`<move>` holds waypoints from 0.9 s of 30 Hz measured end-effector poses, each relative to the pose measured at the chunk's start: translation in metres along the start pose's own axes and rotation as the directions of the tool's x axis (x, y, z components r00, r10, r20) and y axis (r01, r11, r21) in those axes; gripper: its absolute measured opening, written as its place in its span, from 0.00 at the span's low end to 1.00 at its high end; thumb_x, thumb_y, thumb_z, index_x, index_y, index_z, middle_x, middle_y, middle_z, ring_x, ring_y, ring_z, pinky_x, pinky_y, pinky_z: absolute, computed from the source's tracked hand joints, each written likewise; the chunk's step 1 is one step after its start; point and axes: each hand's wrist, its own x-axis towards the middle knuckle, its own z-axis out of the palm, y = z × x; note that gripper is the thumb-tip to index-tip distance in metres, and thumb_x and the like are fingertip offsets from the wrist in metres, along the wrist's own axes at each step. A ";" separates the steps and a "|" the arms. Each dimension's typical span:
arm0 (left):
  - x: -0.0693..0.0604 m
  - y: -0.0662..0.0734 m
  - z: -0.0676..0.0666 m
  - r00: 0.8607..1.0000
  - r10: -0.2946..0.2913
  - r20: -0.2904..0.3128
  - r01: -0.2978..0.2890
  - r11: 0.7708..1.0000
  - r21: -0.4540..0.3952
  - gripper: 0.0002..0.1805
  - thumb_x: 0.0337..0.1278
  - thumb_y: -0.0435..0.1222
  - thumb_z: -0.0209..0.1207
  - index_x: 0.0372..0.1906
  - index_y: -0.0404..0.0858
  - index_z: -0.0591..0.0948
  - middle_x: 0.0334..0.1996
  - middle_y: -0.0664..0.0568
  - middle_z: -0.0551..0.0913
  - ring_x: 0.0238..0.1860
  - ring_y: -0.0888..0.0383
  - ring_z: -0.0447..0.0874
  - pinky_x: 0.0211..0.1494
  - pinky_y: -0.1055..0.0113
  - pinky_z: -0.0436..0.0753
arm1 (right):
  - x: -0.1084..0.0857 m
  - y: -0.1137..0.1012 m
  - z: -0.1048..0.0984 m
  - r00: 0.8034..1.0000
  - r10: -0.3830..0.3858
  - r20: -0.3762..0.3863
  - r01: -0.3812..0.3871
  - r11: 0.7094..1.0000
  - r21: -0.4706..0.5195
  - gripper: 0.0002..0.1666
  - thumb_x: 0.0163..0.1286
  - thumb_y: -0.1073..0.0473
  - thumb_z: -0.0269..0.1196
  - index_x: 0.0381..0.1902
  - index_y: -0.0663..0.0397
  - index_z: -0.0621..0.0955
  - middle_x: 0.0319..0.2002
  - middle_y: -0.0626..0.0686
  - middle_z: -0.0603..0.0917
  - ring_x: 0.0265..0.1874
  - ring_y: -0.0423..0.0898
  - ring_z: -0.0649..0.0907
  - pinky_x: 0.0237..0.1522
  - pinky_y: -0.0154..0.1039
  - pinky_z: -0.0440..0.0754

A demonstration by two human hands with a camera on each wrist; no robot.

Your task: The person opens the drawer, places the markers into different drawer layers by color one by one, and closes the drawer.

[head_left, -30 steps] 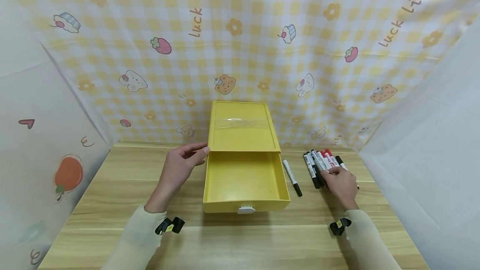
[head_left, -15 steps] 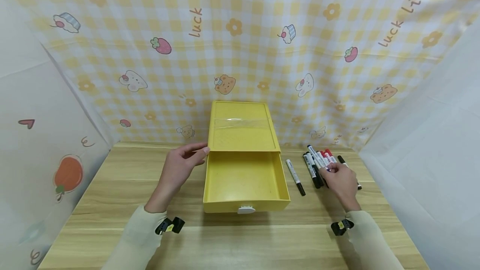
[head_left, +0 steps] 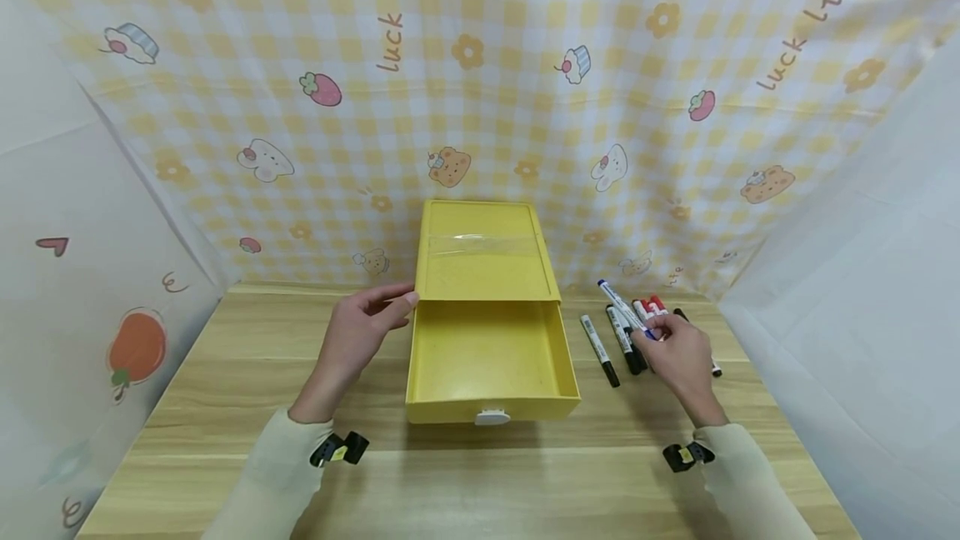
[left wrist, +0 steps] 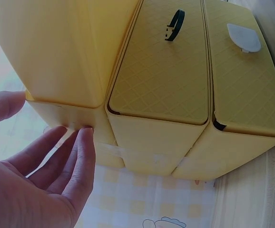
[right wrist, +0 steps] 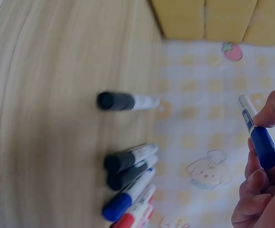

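Observation:
My left hand (head_left: 362,325) touches the left side of a yellow drawer unit (head_left: 487,252); in the left wrist view its fingertips (left wrist: 85,130) press the side wall, with the thumb at the top edge. The top drawer (head_left: 491,412) is pulled out, its white handle facing me. My right hand (head_left: 677,352) pinches a marker (right wrist: 247,111) by its blue cap end, between thumb and fingers, raised and tilted. Below it lies a row of markers (head_left: 622,340) with black, blue and red caps. One black-capped marker (head_left: 600,351) lies apart, right of the drawer.
Two lower drawers (left wrist: 161,71) are closed, one with a black handle, the other with a white one. A black-capped marker (head_left: 716,369) lies partly behind my right hand. The wooden table (head_left: 480,482) ends at a checkered cloth (head_left: 480,107) behind.
My right hand has lifted the blue-capped marker from the row, its far end swinging left. The separate black-capped marker has rolled a little to the right. My left hand stays put.

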 end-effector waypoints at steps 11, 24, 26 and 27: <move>0.001 0.000 0.000 1.000 0.003 0.003 -0.003 1.000 -0.008 0.24 0.78 0.47 0.68 0.66 0.35 0.88 0.65 0.42 0.87 0.54 0.45 0.92 0.55 0.63 0.90 | -0.008 -0.033 -0.011 0.987 -0.153 -0.039 0.155 0.987 0.044 0.02 0.59 0.65 0.72 0.32 0.56 0.89 0.23 0.48 0.81 0.20 0.42 0.74 0.23 0.37 0.70; 0.000 0.000 0.000 1.000 0.001 0.003 -0.001 1.000 -0.011 0.24 0.77 0.47 0.69 0.66 0.36 0.88 0.64 0.42 0.87 0.52 0.45 0.93 0.55 0.61 0.90 | -0.011 -0.068 -0.030 0.939 -0.330 -0.098 0.335 0.941 0.038 0.03 0.58 0.65 0.73 0.30 0.54 0.88 0.24 0.46 0.79 0.19 0.40 0.72 0.23 0.35 0.67; 0.000 0.000 0.000 1.000 0.001 0.003 -0.001 1.000 -0.014 0.24 0.77 0.47 0.69 0.66 0.35 0.88 0.64 0.42 0.87 0.53 0.46 0.93 0.55 0.62 0.90 | -0.012 -0.074 -0.033 0.927 -0.360 -0.109 0.366 0.930 0.042 0.03 0.58 0.65 0.73 0.30 0.54 0.87 0.25 0.45 0.79 0.18 0.39 0.71 0.23 0.34 0.67; 0.000 0.000 0.000 1.000 0.000 0.003 0.000 1.000 -0.015 0.24 0.77 0.47 0.69 0.66 0.35 0.88 0.64 0.42 0.87 0.52 0.46 0.93 0.55 0.62 0.90 | -0.013 -0.077 -0.035 0.920 -0.374 -0.114 0.381 0.924 0.045 0.03 0.58 0.65 0.73 0.30 0.54 0.87 0.25 0.45 0.79 0.18 0.38 0.71 0.23 0.34 0.66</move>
